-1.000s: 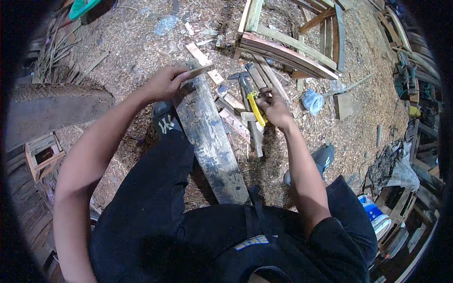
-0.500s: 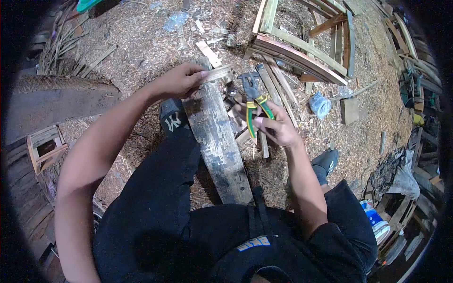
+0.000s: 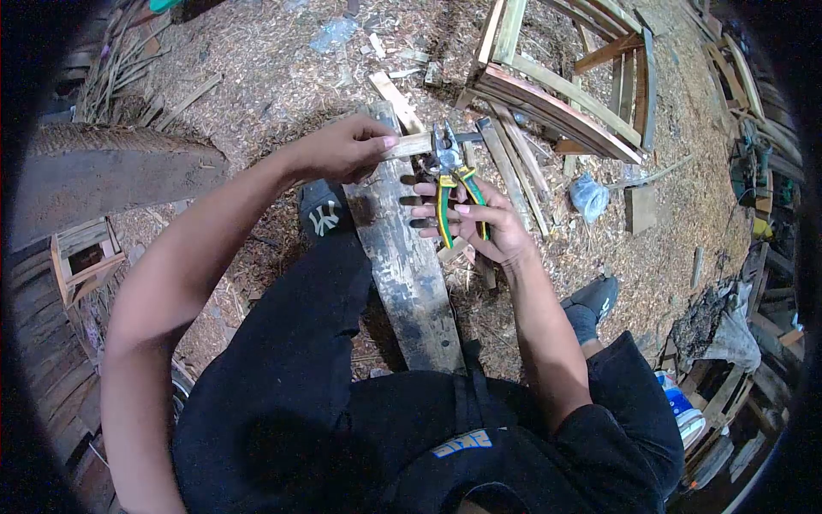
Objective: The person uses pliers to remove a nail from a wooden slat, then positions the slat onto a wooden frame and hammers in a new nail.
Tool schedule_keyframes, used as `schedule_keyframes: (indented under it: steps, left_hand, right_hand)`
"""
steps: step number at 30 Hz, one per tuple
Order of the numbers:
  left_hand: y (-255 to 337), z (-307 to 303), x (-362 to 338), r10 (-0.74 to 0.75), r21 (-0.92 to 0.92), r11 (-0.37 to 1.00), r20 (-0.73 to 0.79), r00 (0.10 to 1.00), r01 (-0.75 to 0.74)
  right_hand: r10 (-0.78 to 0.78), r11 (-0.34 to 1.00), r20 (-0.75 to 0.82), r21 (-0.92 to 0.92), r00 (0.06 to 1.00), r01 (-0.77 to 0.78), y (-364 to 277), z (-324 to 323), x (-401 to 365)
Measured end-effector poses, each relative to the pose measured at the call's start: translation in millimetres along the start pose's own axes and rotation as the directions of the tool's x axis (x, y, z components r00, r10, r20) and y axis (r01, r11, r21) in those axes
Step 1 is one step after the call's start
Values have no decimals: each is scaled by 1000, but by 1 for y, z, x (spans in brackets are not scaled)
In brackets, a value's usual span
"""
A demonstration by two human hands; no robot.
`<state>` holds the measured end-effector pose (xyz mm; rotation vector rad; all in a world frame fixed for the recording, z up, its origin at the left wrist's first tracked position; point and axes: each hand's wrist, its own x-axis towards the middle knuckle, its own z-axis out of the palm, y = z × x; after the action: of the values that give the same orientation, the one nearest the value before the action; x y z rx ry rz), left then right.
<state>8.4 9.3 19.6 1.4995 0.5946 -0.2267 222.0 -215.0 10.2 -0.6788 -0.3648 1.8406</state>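
Observation:
My left hand is closed, pinching a short pale wood strip between thumb and fingers above the upper part of a worn plank. Pliers with green and yellow handles lie across my right hand. Its thumb presses on the handles while the other fingers reach out past them to the left. The plier jaws point away from me, right at the free end of the strip. The scuffed plank runs lengthwise between my legs, with dark stains and flaking pale patches.
A slatted wooden frame lies at the upper right. Loose wood strips and a clear plastic bag rest on the chip-covered ground. At left is a large timber; a blue and white bucket stands at lower right.
The plier jaws have come up to the strip's free end. My right fingers have straightened and spread to the left. My left hand keeps its pinch, and the view has shifted slightly.

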Motion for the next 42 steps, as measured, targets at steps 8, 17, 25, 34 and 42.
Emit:
schedule_keyframes:
  steps: [8, 17, 25, 34, 42]
  left_hand:
    - [-1, -4, -6, 8, 38, 999, 15, 1000, -9]
    - [5, -10, -10, -2, 119, 993, -21, 1000, 5]
    - [-24, -45, -30, -67, 330, 932, -250, 966, 150]
    - [-45, -48, -28, 33, 398, 913, -289, 957, 88]
    - [-40, -52, -25, -45, 396, 902, -308, 950, 172]
  right_hand:
    - [47, 991, -75, 127, 996, -37, 10, -7, 4]
    - [-109, 819, -215, -573, 970, -35, 14, 8, 18]
    - [-27, 663, -311, -717, 950, -216, 16, 23, 37]
    - [13, 519, -294, -815, 956, -258, 16, 16, 51]
    - [126, 678, -333, -659, 934, -326, 8, 20, 41]
